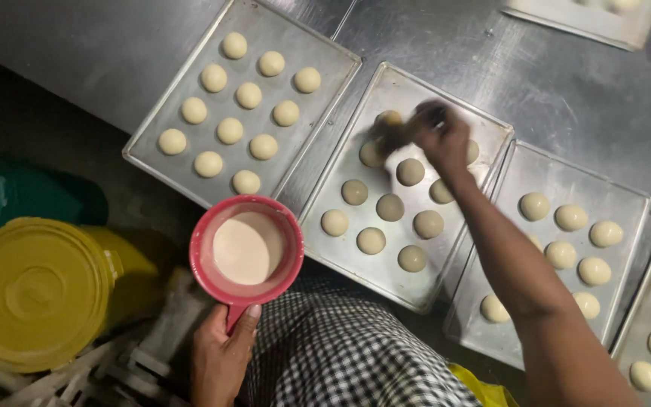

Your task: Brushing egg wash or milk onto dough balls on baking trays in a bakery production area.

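— Left hand (pixel 220 354)?
— Fingers (pixel 252 312) clamped on the handle of a red cup (pixel 246 249); pale liquid inside; held just off the table's near edge, beside the middle tray (pixel 318 196).
— Right hand (pixel 440 139)?
— Blurred; closed round a dark brush (pixel 401 132), though cannot tell how tightly; over the far dough balls (pixel 410 172) of the middle tray.
— Around that?
— More trays of pale balls on either side (pixel 182 162) on a steel table (pixel 566 98); yellow lidded bucket (pixel 35 294) low at left.

Our left hand (pixel 220 354) grips the red cup (pixel 246 247) of pale liquid at six o'clock; our right hand (pixel 442 139) blurs over dough balls (pixel 389 207) on the middle tray (pixel 340 169) at twelve o'clock.
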